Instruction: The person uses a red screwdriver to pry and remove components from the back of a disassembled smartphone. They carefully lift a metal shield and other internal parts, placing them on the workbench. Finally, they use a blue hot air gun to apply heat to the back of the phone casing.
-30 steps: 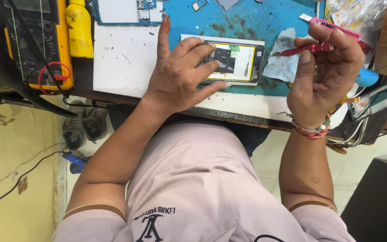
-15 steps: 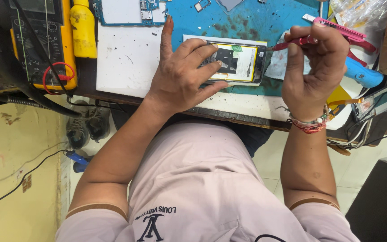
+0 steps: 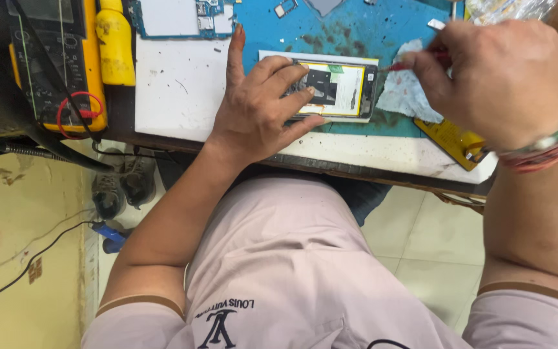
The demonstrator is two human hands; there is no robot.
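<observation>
An opened phone (image 3: pixel 340 89), back cover off with a pale battery and black shield showing, lies on the blue mat (image 3: pixel 356 29). My left hand (image 3: pixel 263 106) rests flat on its left half, fingers spread, pinning it down. My right hand (image 3: pixel 495 81) is closed around a thin red-handled tool (image 3: pixel 403 64) whose tip touches the phone's right end. A crumpled white tissue (image 3: pixel 408 97) lies just right of the phone, under my right hand.
A yellow multimeter (image 3: pixel 53 64) with red and black leads sits at the far left beside a yellow bottle (image 3: pixel 116 45). A white pad (image 3: pixel 175 90), a circuit board (image 3: pixel 182 14) and a yellow flat piece (image 3: pixel 456 142) lie around. Shoes (image 3: pixel 121 184) stand on the floor.
My right hand has come down and leftward, bringing the red tool's tip from above the tissue to the phone's right end. My left hand stays on the phone.
</observation>
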